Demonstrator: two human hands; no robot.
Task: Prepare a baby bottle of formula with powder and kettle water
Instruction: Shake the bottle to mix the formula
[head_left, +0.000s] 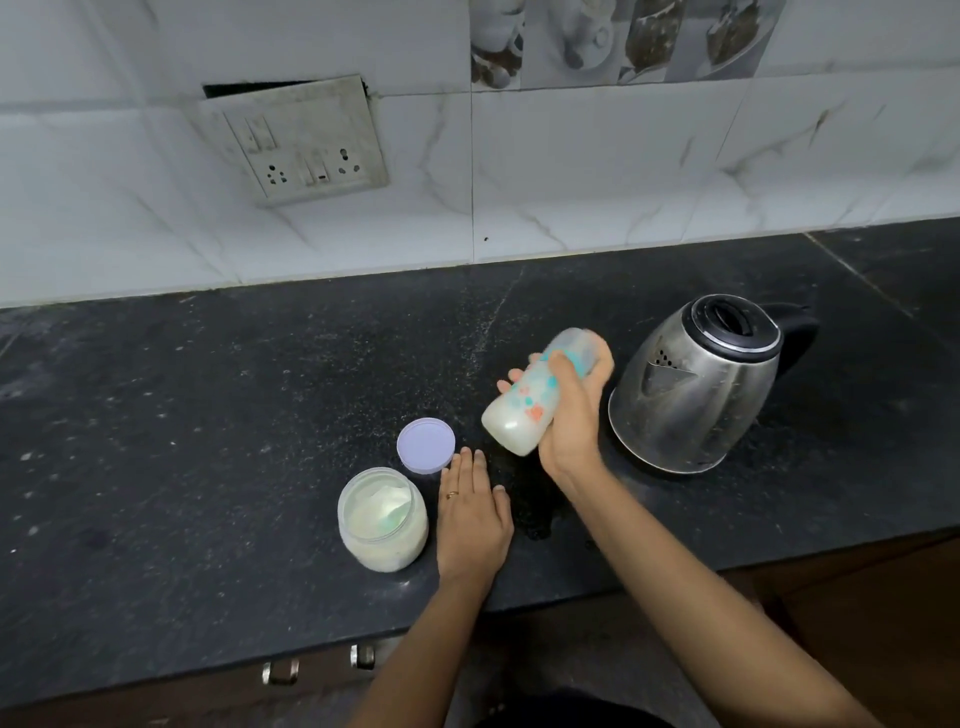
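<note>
My right hand (574, 410) grips a baby bottle (524, 410) with coloured dots, held tilted above the black counter (208, 415); its top end points away toward the kettle and milky liquid fills its lower end. The bottle looks motion-blurred. My left hand (470, 514) lies flat on the counter with straight fingers, wearing a ring. Just left of it stands an open jar of pale formula powder (383, 519). The jar's lilac lid (426, 446) lies on the counter behind it. A steel kettle (696, 384) with a black lid and handle stands to the right.
A wet patch (530, 519) with droplets marks the counter between my hands. A tiled wall with a switch and socket plate (296, 143) rises behind. The counter's front edge runs below my forearms, with drawer handles (280, 673) under it.
</note>
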